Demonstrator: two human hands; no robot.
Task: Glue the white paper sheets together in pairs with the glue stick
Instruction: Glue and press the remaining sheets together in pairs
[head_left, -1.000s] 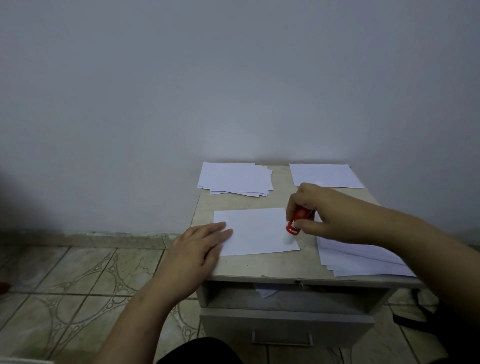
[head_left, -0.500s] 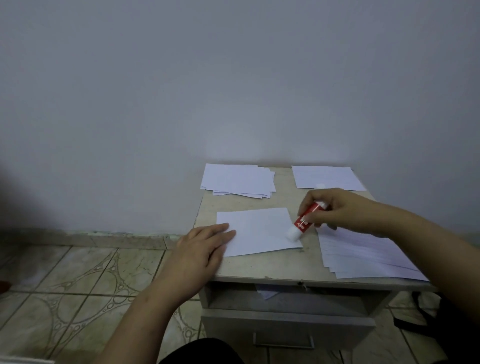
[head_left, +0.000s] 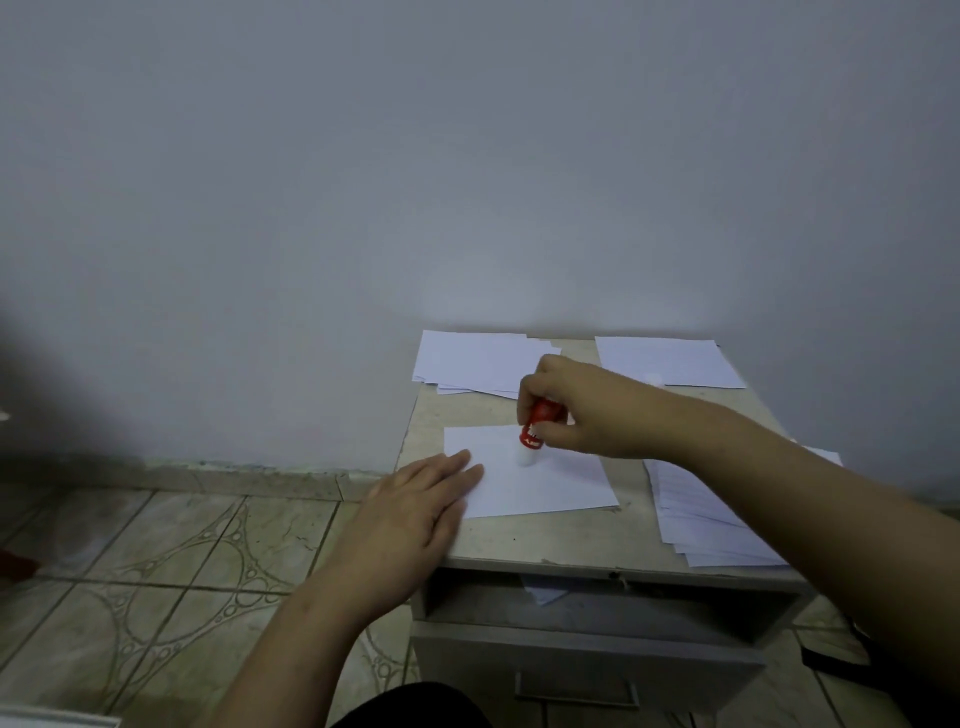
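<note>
Here, head view: a single white rectangular paper sheet (head_left: 540, 470) lies flat at the middle of the small pale stone-topped cabinet (head_left: 566, 538), and the left hand (head_left: 415, 512) rests on the sheet's near-left corner, fingers straight and flat. The right hand (head_left: 582, 410) curls round the red glue stick (head_left: 535, 434), its white tip down on the sheet's far-middle part. Beyond the sheet: a loose stack of white sheets (head_left: 478, 361) far-left, another white sheet (head_left: 667, 361) far-right; a fanned white stack (head_left: 706, 517) lies beside its right edge.

Lying under the right hand (head_left: 587, 410): a sheet (head_left: 540, 478), left hand (head_left: 415, 514) pressing its left edge. Sitting behind that hand: a pile (head_left: 478, 361). Resting right of the right hand: a stack (head_left: 711, 525).
</note>
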